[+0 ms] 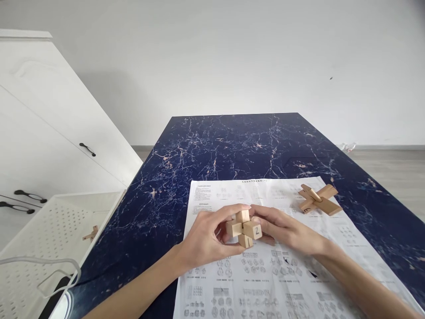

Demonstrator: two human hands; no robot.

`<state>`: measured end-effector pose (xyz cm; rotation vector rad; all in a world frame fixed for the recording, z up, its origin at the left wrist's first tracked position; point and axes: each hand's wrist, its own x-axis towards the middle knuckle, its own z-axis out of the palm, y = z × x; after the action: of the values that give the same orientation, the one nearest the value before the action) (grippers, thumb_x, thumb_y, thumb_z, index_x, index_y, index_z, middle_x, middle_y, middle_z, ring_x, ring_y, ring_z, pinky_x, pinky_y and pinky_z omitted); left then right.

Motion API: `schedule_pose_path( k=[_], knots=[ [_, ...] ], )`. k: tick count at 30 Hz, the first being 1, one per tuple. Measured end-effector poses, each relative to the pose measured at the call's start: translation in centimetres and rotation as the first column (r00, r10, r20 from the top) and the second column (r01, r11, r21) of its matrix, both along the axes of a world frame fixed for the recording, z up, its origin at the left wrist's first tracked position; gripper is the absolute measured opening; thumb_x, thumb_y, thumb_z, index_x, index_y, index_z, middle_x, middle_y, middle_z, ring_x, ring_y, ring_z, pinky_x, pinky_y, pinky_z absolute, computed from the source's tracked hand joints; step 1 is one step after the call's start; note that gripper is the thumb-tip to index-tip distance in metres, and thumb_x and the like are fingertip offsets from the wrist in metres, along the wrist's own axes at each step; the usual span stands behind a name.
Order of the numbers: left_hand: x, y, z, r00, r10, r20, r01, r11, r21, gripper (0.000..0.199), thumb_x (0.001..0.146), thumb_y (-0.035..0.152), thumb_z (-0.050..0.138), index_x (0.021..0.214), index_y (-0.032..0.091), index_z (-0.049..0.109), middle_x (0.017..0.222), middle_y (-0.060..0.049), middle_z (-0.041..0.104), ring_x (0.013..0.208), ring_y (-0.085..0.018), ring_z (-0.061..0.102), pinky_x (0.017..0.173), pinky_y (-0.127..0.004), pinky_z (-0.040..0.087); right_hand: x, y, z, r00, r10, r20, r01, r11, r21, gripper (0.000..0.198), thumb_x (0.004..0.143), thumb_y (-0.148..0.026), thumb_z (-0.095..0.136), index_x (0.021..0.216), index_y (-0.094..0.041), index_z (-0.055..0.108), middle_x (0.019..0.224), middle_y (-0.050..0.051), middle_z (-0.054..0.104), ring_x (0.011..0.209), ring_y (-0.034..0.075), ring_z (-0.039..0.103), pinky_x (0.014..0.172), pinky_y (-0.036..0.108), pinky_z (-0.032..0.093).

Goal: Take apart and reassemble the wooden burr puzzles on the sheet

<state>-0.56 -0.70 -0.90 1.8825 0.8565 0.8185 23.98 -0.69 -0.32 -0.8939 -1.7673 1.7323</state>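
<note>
Between my two hands is a wooden interlocking burr puzzle [235, 228], its block ends sticking out in several directions, with handwritten numbers such as 1 and 2 on two of them. My left hand [209, 232] curls round it from the left, thumb below and index finger across the top. From the right, my right hand [282, 226] pinches it, thumb against the block marked 2. Some of the right fingers are hidden behind the puzzle. Both hands are above a printed instruction sheet [206, 301] with rows of small diagrams.
A second wooden puzzle [320, 199], cross-shaped, rests on the sheet's upper right. The sheet lies on a dark blue marbled table [226, 146]. At the left, a white perforated basket [49, 221] holds a small wooden piece [90, 234] and a white cable [40, 260]. White cabinets [49, 119] stand beyond.
</note>
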Motion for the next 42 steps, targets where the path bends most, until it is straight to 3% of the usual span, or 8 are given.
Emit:
schedule_pose_path(
  k=[7,11,16,19,22,34,39,42],
  knots=[
    [0.0,0.5,0.4,0.998,0.009,-0.064,-0.014,0.998,-0.063,0.067,0.089,0.034,0.084,0.151,0.031,0.059,0.075,0.006,0.061,0.06,-0.01,0.05,0.058,-0.023,0.047,-0.3,0.0,0.0,0.992,-0.114,-0.046,0.115,0.993,0.004,0.042,0.111,-0.063,0.053,0.106,-0.022,0.064,0.077,-0.002,0.052,0.063,0.013,0.042,0.059,0.03,0.037],
    [0.3,0.5,0.8,0.996,0.088,-0.033,-0.092,0.984,-0.151,0.084,0.09,0.038,0.085,0.161,0.03,0.042,0.072,0.01,0.056,0.061,-0.011,0.052,0.06,-0.024,0.047,-0.2,0.3,0.1,0.932,-0.361,-0.002,0.359,0.926,0.114,0.043,0.108,-0.063,0.058,0.104,-0.021,0.068,0.073,-0.002,0.055,0.06,0.014,0.047,0.057,0.03,0.039],
    [0.5,0.5,0.8,0.983,0.181,-0.016,-0.181,0.971,-0.156,0.074,0.094,0.034,0.079,0.157,0.025,0.04,0.076,0.009,0.056,0.063,-0.011,0.053,0.062,-0.025,0.047,0.0,0.5,0.1,0.655,-0.755,0.026,0.63,0.565,0.534,0.038,0.104,-0.059,0.065,0.101,-0.022,0.071,0.081,0.006,0.074,0.067,0.021,0.065,0.062,0.034,0.049],
    [0.5,0.5,0.5,0.987,0.156,-0.029,-0.158,0.979,-0.132,0.062,0.096,0.032,0.073,0.152,0.025,0.045,0.076,0.009,0.056,0.063,-0.011,0.052,0.062,-0.024,0.046,0.4,0.6,-0.4,0.487,-0.873,0.027,0.542,0.326,0.775,0.033,0.105,-0.055,0.063,0.1,-0.023,0.068,0.069,0.003,0.071,0.059,0.021,0.063,0.062,0.035,0.047],
    [0.5,0.6,0.4,0.991,0.129,-0.04,-0.133,0.985,-0.109,0.053,0.098,0.031,0.07,0.146,0.025,0.05,0.074,0.008,0.056,0.061,-0.011,0.051,0.06,-0.024,0.046,0.9,0.9,-1.2,0.349,-0.934,0.078,0.418,0.23,0.879,0.033,0.108,-0.053,0.056,0.096,-0.023,0.061,0.056,-0.002,0.061,0.049,0.018,0.056,0.059,0.032,0.039],
    [0.5,0.5,0.5,0.995,0.081,-0.056,-0.085,0.993,-0.079,0.029,0.101,0.031,0.066,0.128,0.022,0.061,0.074,0.008,0.056,0.058,-0.009,0.051,0.058,-0.025,0.044,2.1,0.5,-0.8,0.103,-0.926,0.364,0.448,0.37,0.814,0.025,0.1,-0.049,0.06,0.098,-0.025,0.055,0.059,0.0,0.064,0.049,0.022,0.055,0.054,0.029,0.027],
    [0.4,0.5,0.4,0.997,0.036,-0.074,-0.041,0.997,-0.06,0.027,0.1,0.03,0.067,0.125,0.021,0.063,0.073,0.007,0.058,0.058,-0.009,0.05,0.06,-0.025,0.045,0.7,-1.9,-0.4,0.178,-0.928,0.326,0.509,0.37,0.777,0.038,0.097,-0.045,0.061,0.125,-0.02,0.056,0.055,-0.004,0.06,0.047,0.024,0.06,0.053,0.03,0.034],
    [0.4,0.5,0.2,0.996,0.039,-0.082,-0.042,0.998,-0.039,0.025,0.1,0.031,0.066,0.123,0.022,0.064,0.073,0.007,0.058,0.057,-0.009,0.051,0.061,-0.025,0.045,-0.7,-5.1,-0.7,0.291,-0.897,0.332,0.507,0.439,0.742,0.034,0.101,-0.051,0.056,0.12,-0.023,0.056,0.051,-0.009,0.051,0.04,0.019,0.054,0.049,0.028,0.035]
  ],
)
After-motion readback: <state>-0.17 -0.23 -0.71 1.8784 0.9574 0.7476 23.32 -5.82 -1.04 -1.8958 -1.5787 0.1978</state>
